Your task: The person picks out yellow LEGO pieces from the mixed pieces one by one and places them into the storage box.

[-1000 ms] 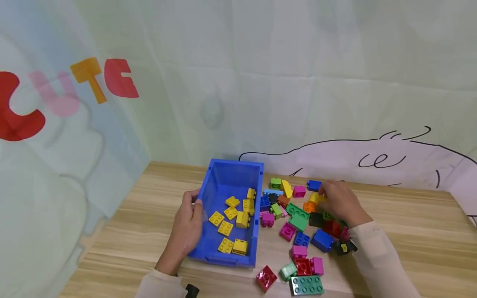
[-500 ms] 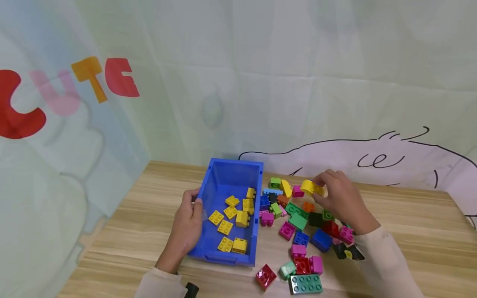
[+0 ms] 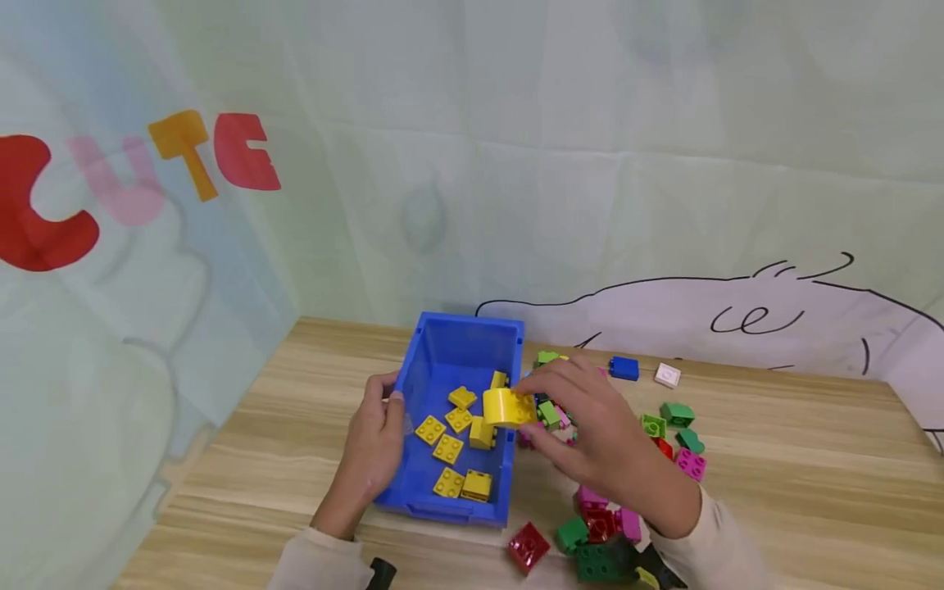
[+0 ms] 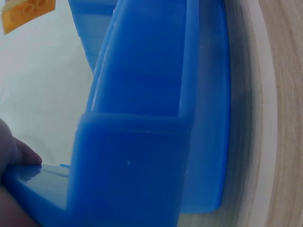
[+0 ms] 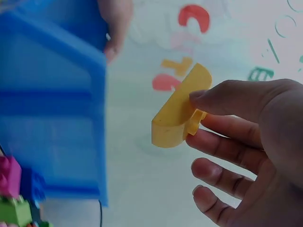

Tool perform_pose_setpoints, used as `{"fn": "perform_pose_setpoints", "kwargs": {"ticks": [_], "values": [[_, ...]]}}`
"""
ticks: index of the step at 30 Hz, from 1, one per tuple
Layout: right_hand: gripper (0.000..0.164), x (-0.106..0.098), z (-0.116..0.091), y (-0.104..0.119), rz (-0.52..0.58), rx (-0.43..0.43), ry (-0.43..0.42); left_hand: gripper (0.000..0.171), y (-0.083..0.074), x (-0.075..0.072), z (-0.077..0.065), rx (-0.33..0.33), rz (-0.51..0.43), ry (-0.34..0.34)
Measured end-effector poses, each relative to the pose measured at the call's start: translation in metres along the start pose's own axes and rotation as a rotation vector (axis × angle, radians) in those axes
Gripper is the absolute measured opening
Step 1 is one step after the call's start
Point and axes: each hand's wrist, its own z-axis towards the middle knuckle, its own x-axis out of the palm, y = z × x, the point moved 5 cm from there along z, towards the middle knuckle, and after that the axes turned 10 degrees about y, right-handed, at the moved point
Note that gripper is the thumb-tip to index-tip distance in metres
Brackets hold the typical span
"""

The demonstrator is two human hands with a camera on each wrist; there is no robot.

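Observation:
My left hand point(image 3: 376, 442) grips the left wall of a blue bin point(image 3: 401, 496), fingers outside and thumb at the rim. Inside the bin lie several yellow toy bricks point(image 3: 447, 448). Over the bin's right wall, my right hand point(image 3: 597, 426) pinches a yellow rounded building brick point(image 3: 503, 408) between thumb and fingers. In the right wrist view this brick point(image 5: 177, 111) shows a smooth curved side and a stud, and the other fingers are spread behind it. The left wrist view shows the bin's outer wall point(image 4: 128, 165) close up, with part of the left hand at the edge.
Right of the bin, a loose pile of mixed bricks is partly hidden by my right arm. A red brick point(image 3: 528, 547) lies near the front, and a blue brick point(image 3: 624, 368) and a pale pink brick point(image 3: 667, 375) lie at the back. A printed curtain point(image 3: 590, 164) hangs behind the table.
My right hand picked up the yellow rounded brick from the pile, lifted it and carried it left to the bin. The left hand stays on the bin wall.

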Motion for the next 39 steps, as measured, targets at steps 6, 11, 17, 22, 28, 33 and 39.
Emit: {"fn": "perform_pose_setpoints", "kwargs": {"ticks": [6,11,17,22,28,33,39], "values": [[0.037,0.022,0.004,0.015,0.009,-0.048,0.048,0.034,0.000,0.004,0.002,0.006,-0.006,0.004],[0.036,0.034,0.004,0.021,-0.030,-0.019,0.108,0.035,-0.001,0.005,0.002,0.001,-0.007,0.015],[0.033,0.048,0.005,0.021,-0.072,0.037,0.217,0.035,0.000,0.004,0.001,0.000,-0.010,0.011],[0.034,0.054,0.005,0.019,-0.090,0.055,0.277,0.035,0.001,0.002,0.000,0.000,-0.004,0.004],[0.033,0.054,0.005,0.019,-0.071,0.053,0.291,0.035,0.000,0.001,-0.001,-0.004,0.008,0.001],[0.031,0.045,0.006,0.018,-0.058,0.040,0.233,0.035,0.000,0.001,-0.001,-0.005,0.007,0.004],[0.027,0.016,0.001,0.003,-0.023,0.061,0.073,0.035,-0.002,0.001,-0.001,-0.005,-0.002,0.012]]}}
